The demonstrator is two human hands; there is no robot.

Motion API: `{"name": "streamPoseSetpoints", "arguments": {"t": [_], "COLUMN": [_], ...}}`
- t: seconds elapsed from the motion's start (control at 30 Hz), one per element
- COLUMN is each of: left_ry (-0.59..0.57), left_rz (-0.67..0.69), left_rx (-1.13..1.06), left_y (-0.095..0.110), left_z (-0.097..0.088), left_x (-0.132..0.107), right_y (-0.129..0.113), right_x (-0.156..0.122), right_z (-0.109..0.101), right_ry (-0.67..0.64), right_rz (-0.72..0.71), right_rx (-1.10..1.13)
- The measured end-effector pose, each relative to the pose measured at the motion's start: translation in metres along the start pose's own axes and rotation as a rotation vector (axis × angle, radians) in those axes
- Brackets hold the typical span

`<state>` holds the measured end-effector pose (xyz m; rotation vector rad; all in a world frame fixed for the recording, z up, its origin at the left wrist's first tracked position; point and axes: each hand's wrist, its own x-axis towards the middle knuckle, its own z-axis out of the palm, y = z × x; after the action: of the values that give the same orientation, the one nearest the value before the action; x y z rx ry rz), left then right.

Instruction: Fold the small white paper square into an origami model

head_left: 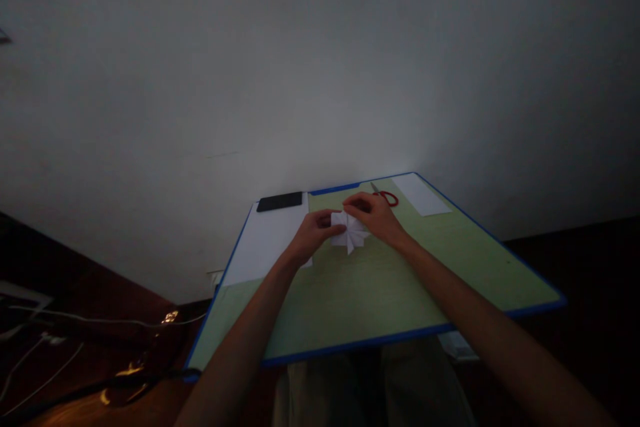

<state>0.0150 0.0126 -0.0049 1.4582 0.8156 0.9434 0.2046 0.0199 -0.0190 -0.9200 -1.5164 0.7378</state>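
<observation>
Between my hands is a folded white paper (352,237) with several creased points spreading from its middle, held just above the green table top. My left hand (316,233) pinches its left side, thumb in front and fingers behind. At the paper's upper edge, the thumb and fingertips of my right hand (371,211) close on a fold. Just beyond my right hand lie scissors (389,198) with red handles, their blades pointing away to the left; my hand partly covers them.
The green table (340,310) has a blue rim and stands against a grey wall (320,67). White paper (265,243) lies at its left, with a black phone-like slab (280,201) on the far edge. A white paper strip (423,195) lies far right. Cables (100,320) trail at lower left.
</observation>
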Motion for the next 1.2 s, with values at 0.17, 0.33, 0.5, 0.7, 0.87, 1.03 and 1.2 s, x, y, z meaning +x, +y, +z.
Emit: {"name": "streamPoseSetpoints", "arguments": {"t": [0.17, 0.33, 0.5, 0.7, 0.87, 1.03, 1.2], "left_ry": [-0.018, -0.027, -0.038, -0.038, -0.049, -0.032, -0.013], "left_rz": [0.000, 0.006, 0.004, 0.013, 0.011, 0.004, 0.005], "left_rx": [0.009, 0.010, 0.033, 0.029, 0.021, 0.023, -0.004], "left_y": [0.0004, 0.0000, 0.0003, -0.0009, -0.0013, 0.0013, -0.0001], "left_z": [-0.0003, -0.0006, -0.0012, -0.0011, -0.0009, 0.0014, 0.0032], "left_x": [-0.0005, -0.0006, -0.0008, 0.0002, 0.0004, -0.0006, 0.0009], "right_y": [-0.0006, 0.0012, 0.0026, -0.0006, 0.0006, 0.0018, -0.0002], "right_x": [0.0000, -0.0002, 0.0003, -0.0006, -0.0005, 0.0000, -0.0005], "right_z": [-0.0008, -0.0007, -0.0004, -0.0002, 0.0000, 0.0000, -0.0001], "right_ry": [-0.005, -0.008, -0.010, -0.004, -0.004, -0.006, -0.015], "right_rz": [-0.001, -0.011, -0.004, 0.003, 0.004, -0.015, -0.011], "right_rx": [-0.010, -0.024, -0.027, -0.009, -0.003, -0.022, -0.035]}}
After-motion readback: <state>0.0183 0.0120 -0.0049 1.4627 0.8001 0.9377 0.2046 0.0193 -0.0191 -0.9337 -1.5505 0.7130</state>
